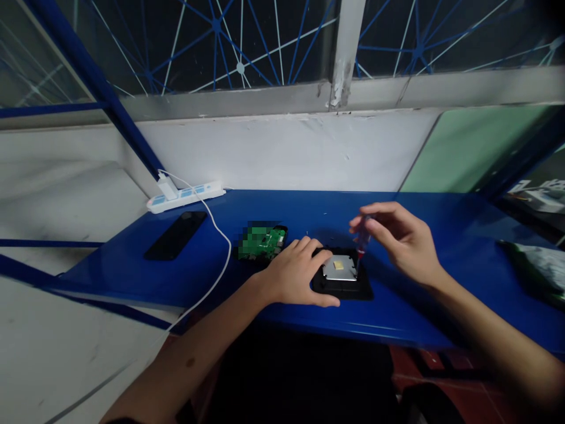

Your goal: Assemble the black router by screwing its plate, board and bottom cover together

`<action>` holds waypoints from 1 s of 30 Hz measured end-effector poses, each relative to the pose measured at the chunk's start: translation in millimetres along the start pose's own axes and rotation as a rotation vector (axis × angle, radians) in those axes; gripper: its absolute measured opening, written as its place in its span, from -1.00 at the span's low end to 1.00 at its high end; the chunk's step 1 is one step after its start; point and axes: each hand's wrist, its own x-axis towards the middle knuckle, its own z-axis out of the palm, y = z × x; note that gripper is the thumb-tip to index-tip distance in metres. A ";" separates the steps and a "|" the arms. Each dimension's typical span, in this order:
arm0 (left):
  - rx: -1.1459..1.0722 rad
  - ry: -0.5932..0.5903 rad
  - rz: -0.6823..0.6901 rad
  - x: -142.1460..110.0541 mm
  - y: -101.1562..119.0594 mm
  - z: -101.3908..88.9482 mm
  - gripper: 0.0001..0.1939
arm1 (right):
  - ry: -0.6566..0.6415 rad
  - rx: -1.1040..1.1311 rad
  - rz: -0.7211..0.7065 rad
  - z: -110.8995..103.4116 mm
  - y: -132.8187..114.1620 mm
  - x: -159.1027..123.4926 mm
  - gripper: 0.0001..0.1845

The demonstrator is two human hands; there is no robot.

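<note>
A black plastic cover [364, 288] lies on the table, with a silver metal plate [339, 270] and a small yellowish pad [338, 265] on it. My left hand [295, 274] rests over the cover's left side, fingers spread, with the thumb along the near edge and the index finger by the plate's far left corner. Pinched in my right hand [404, 241] is a screwdriver [362, 237] with a translucent purplish handle. It stands nearly upright, its tip at the plate's right edge; whether a screw sits there is too small to tell.
Left of the cover is a green circuit board [265, 242] in a black housing, partly blurred. A black phone [175, 235] lies farther left, near a white power strip [188, 197]. A white cable [223, 235] crosses the blue table [286, 206]. A shiny bag [538, 268] lies far right.
</note>
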 end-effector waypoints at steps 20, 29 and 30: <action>0.000 -0.009 -0.006 0.3 0.1 -0.3 -0.12 | 0.041 0.073 0.030 -2.3 4.2 -1.9 -0.80; 0.013 -0.007 0.000 0.2 -0.1 1.2 -0.11 | 0.041 -0.041 -0.127 -0.8 0.4 2.2 -0.92; 0.018 -0.006 0.000 0.3 -0.1 1.4 -0.11 | 0.043 -0.042 -0.135 -0.8 0.8 2.4 -0.94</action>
